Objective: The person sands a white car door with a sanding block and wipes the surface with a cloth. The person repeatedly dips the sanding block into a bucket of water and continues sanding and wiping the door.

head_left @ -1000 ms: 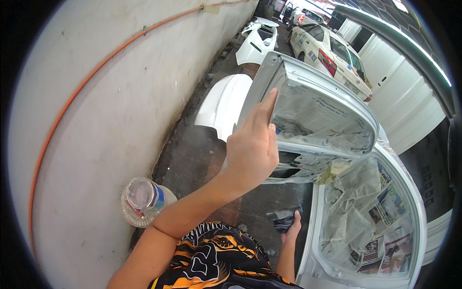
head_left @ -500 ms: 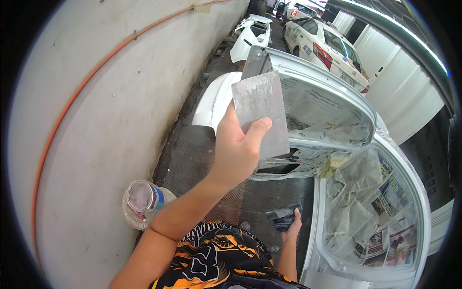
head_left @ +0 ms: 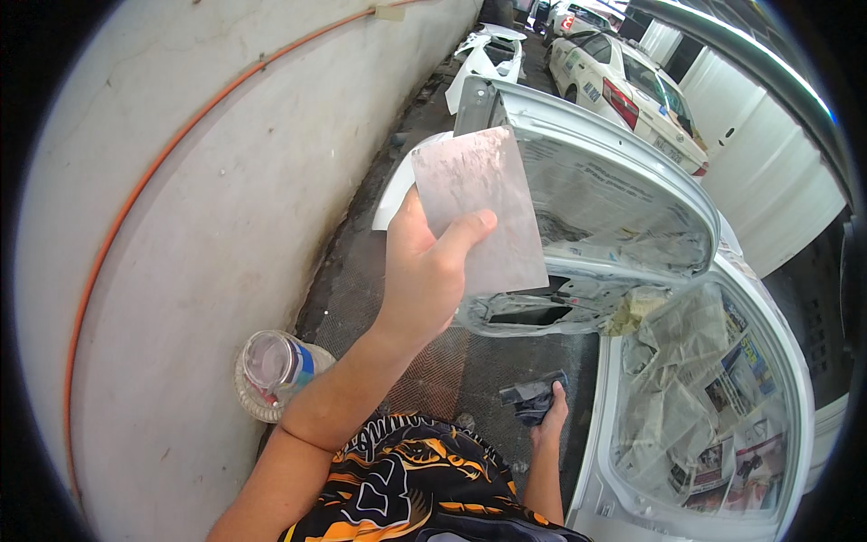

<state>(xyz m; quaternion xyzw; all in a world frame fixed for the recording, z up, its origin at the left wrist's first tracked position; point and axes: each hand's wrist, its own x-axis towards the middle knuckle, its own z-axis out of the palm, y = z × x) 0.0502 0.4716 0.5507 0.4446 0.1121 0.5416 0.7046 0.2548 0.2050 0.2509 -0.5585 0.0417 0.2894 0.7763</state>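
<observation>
My left hand (head_left: 424, 262) is raised in front of the car door, gripping a thin grey square plate (head_left: 483, 185). The thumb lies on the plate's near face, and the other fingers are behind it, mostly hidden. Pinkish, rough smears mark the plate's upper part. Lower down to the right, my right hand (head_left: 549, 420) is closed around a dark, flat-edged bundle (head_left: 528, 397) of black and grey pieces; its exact kind is unclear. That hand hangs above the dark floor, beside the open car body.
A white car door (head_left: 614, 163) stands open ahead, masked with paper. The rear opening (head_left: 704, 397) at right is covered with newspaper and film. A clear tub (head_left: 271, 361) sits at left by the wall (head_left: 181, 271), which carries an orange hose (head_left: 135, 190). White cars (head_left: 623, 81) stand farther back.
My left hand and the plate have shifted slightly left, and the plate has tilted, catching a pinkish sheen. My right hand keeps its hold on the dark bundle. The view has turned a little.
</observation>
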